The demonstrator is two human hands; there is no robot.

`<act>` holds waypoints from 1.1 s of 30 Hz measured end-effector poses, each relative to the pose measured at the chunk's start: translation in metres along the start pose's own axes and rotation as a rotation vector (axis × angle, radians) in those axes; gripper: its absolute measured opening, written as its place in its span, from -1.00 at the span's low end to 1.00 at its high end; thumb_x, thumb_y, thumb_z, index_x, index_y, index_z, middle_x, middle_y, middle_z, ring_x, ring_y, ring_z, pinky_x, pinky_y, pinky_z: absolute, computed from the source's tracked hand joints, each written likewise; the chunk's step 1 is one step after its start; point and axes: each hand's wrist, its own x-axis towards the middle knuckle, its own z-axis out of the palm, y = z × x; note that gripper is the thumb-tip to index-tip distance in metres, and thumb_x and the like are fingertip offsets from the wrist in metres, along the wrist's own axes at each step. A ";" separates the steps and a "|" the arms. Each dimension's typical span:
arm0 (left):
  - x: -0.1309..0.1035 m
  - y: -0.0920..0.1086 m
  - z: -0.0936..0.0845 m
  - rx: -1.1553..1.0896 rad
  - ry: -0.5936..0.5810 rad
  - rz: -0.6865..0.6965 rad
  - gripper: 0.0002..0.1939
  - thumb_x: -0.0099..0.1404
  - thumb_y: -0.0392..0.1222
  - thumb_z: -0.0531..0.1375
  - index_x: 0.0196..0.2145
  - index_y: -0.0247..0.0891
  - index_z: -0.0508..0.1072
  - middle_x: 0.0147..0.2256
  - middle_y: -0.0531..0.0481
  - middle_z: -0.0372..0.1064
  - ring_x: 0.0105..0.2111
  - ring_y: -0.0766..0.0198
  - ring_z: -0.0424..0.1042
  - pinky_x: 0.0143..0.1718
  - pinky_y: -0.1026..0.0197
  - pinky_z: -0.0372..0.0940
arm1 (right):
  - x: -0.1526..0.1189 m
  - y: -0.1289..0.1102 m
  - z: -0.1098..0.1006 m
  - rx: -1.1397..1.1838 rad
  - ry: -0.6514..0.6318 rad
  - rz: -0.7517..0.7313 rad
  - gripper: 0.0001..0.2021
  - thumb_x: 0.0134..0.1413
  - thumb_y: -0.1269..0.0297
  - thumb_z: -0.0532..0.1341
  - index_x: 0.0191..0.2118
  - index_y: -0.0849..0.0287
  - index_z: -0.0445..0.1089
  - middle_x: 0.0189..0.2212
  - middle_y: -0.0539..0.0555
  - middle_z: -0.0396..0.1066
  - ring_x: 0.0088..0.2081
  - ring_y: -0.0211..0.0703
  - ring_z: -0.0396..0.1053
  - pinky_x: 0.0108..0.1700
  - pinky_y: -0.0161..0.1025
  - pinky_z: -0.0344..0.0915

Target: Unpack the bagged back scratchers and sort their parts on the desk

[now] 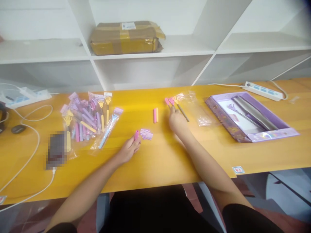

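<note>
My left hand [128, 150] is closed around a pink tubular handle [136, 133], which points up out of the fist. Just right of it lie several small purple cards [147, 134]. Farther over, my right hand [178, 121] pinches a pink hand-shaped back scratcher [171, 100]; its rod is hidden by the hand. Beside those fingers is a second pink hand-shaped head [167, 101]. A yellow-headed back scratcher with a bare metal rod [184, 113] lies to the right. Between my hands, a pink handle [155, 116] and a yellow handle [157, 115] lie side by side.
Bagged back scratchers [85, 116] form a pile at left, near a blurred phone [57, 150] on a cable. Clear plastic bags [201, 113] and an open purple box [245, 97] are at right. Power strips [263, 90] and white shelves with a taped carton [125, 40] stand behind.
</note>
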 end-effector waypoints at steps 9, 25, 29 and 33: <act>0.001 -0.008 -0.006 0.011 0.059 -0.007 -0.52 0.58 0.32 0.09 -0.13 -0.21 0.34 -0.51 0.22 0.01 -0.54 0.35 0.08 -0.43 0.22 0.05 | 0.014 -0.012 -0.007 -0.156 -0.053 0.106 -0.37 0.41 0.53 -0.08 0.54 0.46 0.05 0.09 0.58 0.47 0.15 0.26 0.50 0.05 -0.02 0.47; 0.006 -0.001 -0.005 -0.119 -0.057 0.015 -0.53 0.47 0.02 0.31 0.23 -0.15 0.37 -0.23 0.06 0.29 -0.42 0.37 0.24 -0.35 0.22 0.20 | -0.085 -0.097 -0.009 1.116 -0.320 -0.319 -0.61 0.44 -0.12 0.19 -0.22 0.14 0.40 -0.37 0.01 0.49 -0.36 -0.19 0.38 -0.25 -0.25 0.28; 0.009 -0.002 -0.006 -0.085 -0.040 0.044 -0.43 0.47 0.15 0.30 0.28 -0.17 0.34 -0.09 -0.06 0.38 -0.39 0.35 0.33 -0.30 0.17 0.31 | -0.049 -0.096 -0.020 0.993 -0.275 -0.261 -0.66 0.43 -0.04 0.20 -0.23 0.15 0.38 -0.39 -0.01 0.46 -0.38 -0.21 0.35 -0.28 -0.27 0.23; 0.012 -0.005 -0.005 -0.035 0.029 0.032 -0.40 0.45 0.17 0.30 0.28 -0.18 0.34 -0.17 0.01 0.37 -0.44 0.37 0.31 -0.38 0.22 0.27 | -0.005 -0.100 -0.043 0.456 -0.244 -0.232 -0.59 0.59 0.07 -0.01 -0.15 0.21 0.48 -0.27 0.14 0.57 -0.30 -0.16 0.43 -0.21 -0.26 0.26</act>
